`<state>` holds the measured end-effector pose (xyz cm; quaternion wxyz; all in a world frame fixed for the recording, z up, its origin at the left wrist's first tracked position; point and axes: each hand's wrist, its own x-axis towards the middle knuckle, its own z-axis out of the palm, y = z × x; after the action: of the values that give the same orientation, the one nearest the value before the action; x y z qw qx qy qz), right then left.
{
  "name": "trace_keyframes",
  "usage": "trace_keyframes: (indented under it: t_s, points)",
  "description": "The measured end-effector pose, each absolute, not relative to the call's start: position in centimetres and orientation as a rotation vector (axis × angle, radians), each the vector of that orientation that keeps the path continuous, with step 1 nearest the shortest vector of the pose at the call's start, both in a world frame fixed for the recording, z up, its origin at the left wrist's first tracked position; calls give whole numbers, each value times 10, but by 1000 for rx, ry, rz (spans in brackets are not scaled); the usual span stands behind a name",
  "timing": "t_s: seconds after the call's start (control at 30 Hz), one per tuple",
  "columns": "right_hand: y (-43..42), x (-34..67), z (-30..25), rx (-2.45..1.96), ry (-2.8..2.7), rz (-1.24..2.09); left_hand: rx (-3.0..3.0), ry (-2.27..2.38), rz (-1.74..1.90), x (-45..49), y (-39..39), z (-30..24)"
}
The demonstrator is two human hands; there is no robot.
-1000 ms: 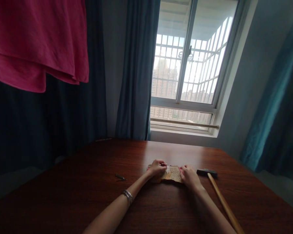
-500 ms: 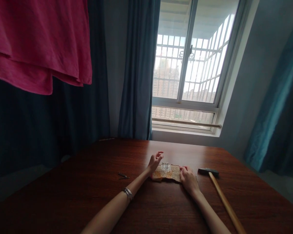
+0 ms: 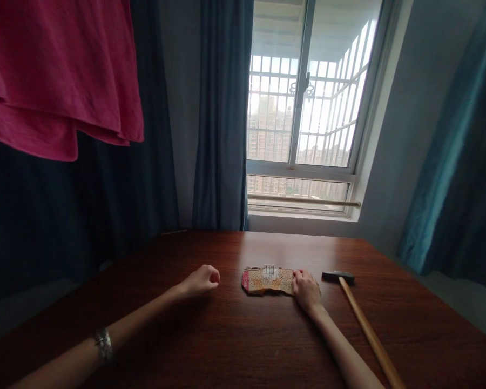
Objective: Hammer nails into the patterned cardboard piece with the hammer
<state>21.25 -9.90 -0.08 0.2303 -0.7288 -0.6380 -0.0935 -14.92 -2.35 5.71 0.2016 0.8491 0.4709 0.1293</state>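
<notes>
My left hand (image 3: 202,279) is low over the table on the left, fingers curled in toward the thumb. Whatever lies in or under those fingers is hidden. My right hand (image 3: 306,292) grips the right end of a worn wooden board (image 3: 253,283), which is speckled with dark holes and pink at its left end. Several thin nails (image 3: 269,269) stand upright in a row near the board's middle.
A hammer (image 3: 340,277) lies right of the board, its long wooden handle running toward me. The brown table (image 3: 243,340) reaches the wall below a barred window (image 3: 299,108). Blue curtains (image 3: 222,119) and a pink cloth (image 3: 65,81) hang around it.
My left hand has moved from above the board leftward and down, over where small dark nails lay. My right hand stays at the board's end. The view has shifted slightly.
</notes>
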Motion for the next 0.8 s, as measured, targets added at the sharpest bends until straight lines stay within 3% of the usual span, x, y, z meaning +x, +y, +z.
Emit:
trace_keyframes:
  t_s: [0.33,0.8]
  points:
    - [-95,217,-9,-1964,-1750,-289,2638,1370,228,-169,-58,68]
    - [-96,216,-7,-1949,-1762,-320,2729,1444,162,-161,-49,52]
